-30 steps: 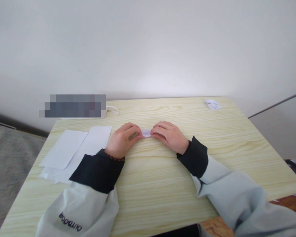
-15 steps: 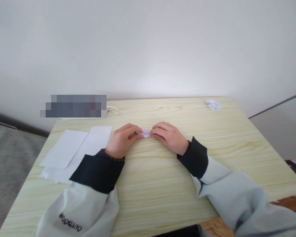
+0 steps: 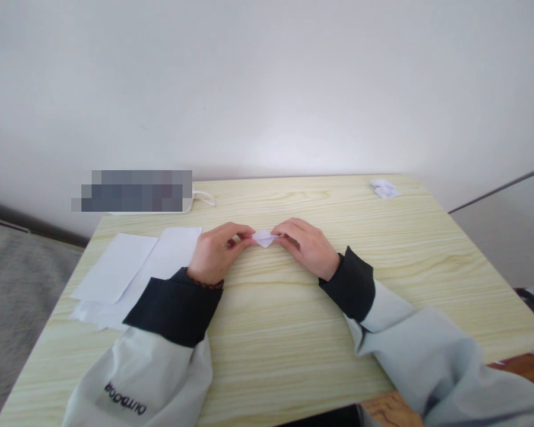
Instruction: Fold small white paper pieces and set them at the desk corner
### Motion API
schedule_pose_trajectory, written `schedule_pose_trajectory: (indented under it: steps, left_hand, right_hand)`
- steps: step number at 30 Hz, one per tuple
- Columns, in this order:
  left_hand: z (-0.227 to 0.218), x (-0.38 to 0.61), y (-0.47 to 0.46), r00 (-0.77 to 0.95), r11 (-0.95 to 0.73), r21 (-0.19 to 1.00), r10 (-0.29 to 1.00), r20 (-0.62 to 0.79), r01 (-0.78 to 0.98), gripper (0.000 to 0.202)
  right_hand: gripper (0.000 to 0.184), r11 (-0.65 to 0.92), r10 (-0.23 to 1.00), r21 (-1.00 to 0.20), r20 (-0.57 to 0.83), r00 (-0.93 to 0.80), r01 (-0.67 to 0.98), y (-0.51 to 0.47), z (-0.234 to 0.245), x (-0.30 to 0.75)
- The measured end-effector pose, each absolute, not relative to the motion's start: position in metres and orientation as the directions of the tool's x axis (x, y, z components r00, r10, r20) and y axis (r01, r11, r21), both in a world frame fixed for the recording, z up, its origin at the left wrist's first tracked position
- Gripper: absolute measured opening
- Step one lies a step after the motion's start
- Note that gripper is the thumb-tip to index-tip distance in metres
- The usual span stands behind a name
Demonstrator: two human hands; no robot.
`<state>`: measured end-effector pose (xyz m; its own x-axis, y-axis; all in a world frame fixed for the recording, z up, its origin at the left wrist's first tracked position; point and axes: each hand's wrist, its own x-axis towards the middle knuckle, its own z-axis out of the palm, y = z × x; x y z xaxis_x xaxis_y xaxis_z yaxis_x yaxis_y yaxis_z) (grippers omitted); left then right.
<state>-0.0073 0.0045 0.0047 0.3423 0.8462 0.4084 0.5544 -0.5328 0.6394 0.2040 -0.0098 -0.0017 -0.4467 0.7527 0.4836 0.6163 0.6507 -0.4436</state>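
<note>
A small piece of folded white paper (image 3: 264, 239) is held just over the middle of the table. My left hand (image 3: 216, 250) pinches its left end between thumb and fingers. At its right end, my right hand (image 3: 306, 244) pinches it in the same way. The paper's centre shows between the two hands, with a fold running across it; its ends are hidden by my fingertips.
White paper sheets (image 3: 115, 268) lie overlapping at the left of the wooden table (image 3: 271, 344). Small folded papers (image 3: 385, 188) rest at the far right. A blurred-out object (image 3: 136, 193) with a white loop stands at the back left, near the wall (image 3: 267, 89).
My hands have drawn slightly apart, the left one shifting a little left. More of the folded paper shows between them, and its fold is clearer.
</note>
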Motion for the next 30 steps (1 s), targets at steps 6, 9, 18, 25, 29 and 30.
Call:
schedule_pose_trajectory:
  steps: [6, 9, 18, 25, 29, 30]
  left_hand:
    - [0.0082, -0.0051, 0.0009, 0.388, -0.552, 0.595, 0.834, 0.393, 0.584, 0.018]
    - [0.0078, -0.0045, 0.0008, 0.399, -0.567, 0.581, 0.824, 0.402, 0.585, 0.017]
    - [0.0035, -0.0079, 0.0062, 0.340, -0.506, 0.590, 0.862, 0.376, 0.630, 0.028]
    - [0.0019, -0.0080, 0.0059, 0.337, -0.494, 0.568, 0.868, 0.364, 0.659, 0.025]
    - [0.0007, -0.0060, 0.0046, 0.365, -0.529, 0.561, 0.848, 0.385, 0.637, 0.025]
    - [0.0002, -0.0057, 0.0046, 0.370, -0.537, 0.560, 0.843, 0.391, 0.631, 0.025]
  right_hand:
    - [0.009, 0.617, 0.780, -0.526, 0.509, -0.365, 0.585, -0.0101, -0.0049, 0.2040]
    - [0.009, 0.615, 0.781, -0.522, 0.503, -0.369, 0.591, -0.0097, -0.0044, 0.2039]
    - [0.008, 0.568, 0.806, -0.533, 0.516, -0.291, 0.628, -0.0076, -0.0057, 0.2051]
    - [0.009, 0.594, 0.789, -0.537, 0.536, -0.301, 0.599, -0.0077, -0.0062, 0.2049]
    - [0.010, 0.613, 0.778, -0.537, 0.539, -0.323, 0.579, -0.0086, -0.0051, 0.2031]
    - [0.010, 0.610, 0.781, -0.544, 0.538, -0.318, 0.577, -0.0087, -0.0048, 0.2030]
